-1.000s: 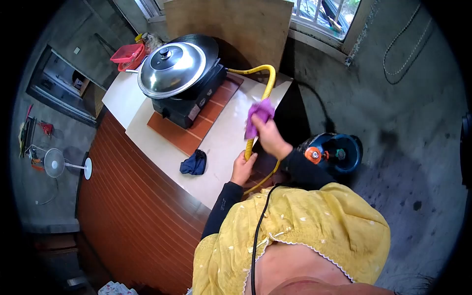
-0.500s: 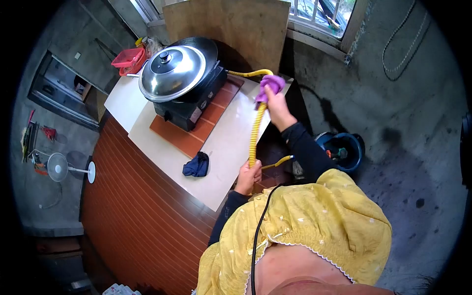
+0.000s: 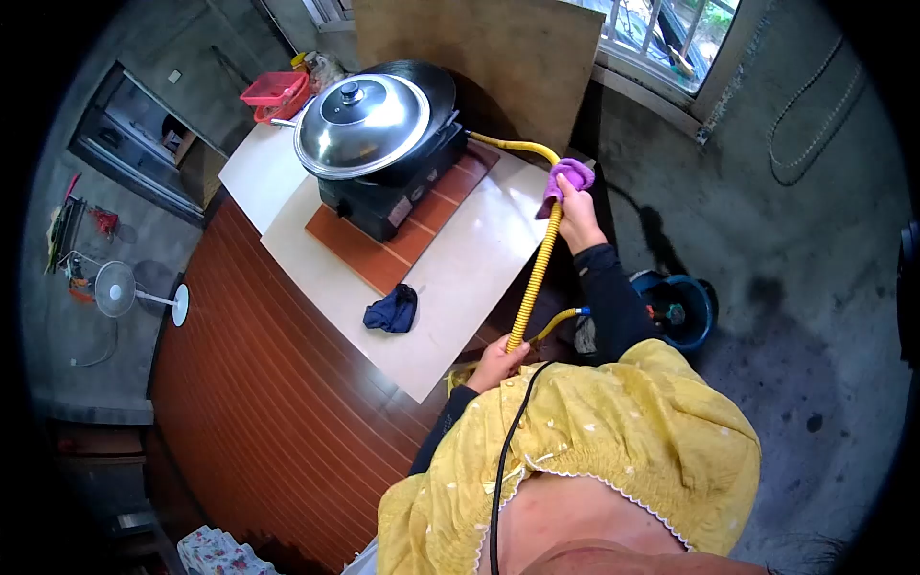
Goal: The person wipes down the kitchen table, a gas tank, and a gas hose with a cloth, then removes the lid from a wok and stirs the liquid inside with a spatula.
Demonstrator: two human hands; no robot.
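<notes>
Right hand (image 3: 581, 218) grips purple cloth (image 3: 573, 174) around yellow hose (image 3: 536, 278), concealing that stretch; left hand (image 3: 496, 365) clasps it lower, some fingers hidden.

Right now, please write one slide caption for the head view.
Left hand holds a hose while right hand clasps a cloth around it near a stove.

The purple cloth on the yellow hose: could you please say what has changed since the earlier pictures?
The right hand has moved the purple cloth up the yellow hose to its bend; the left hand has drawn slightly back. Both keep hold; the stove and dark blue cloth stayed put.
</notes>
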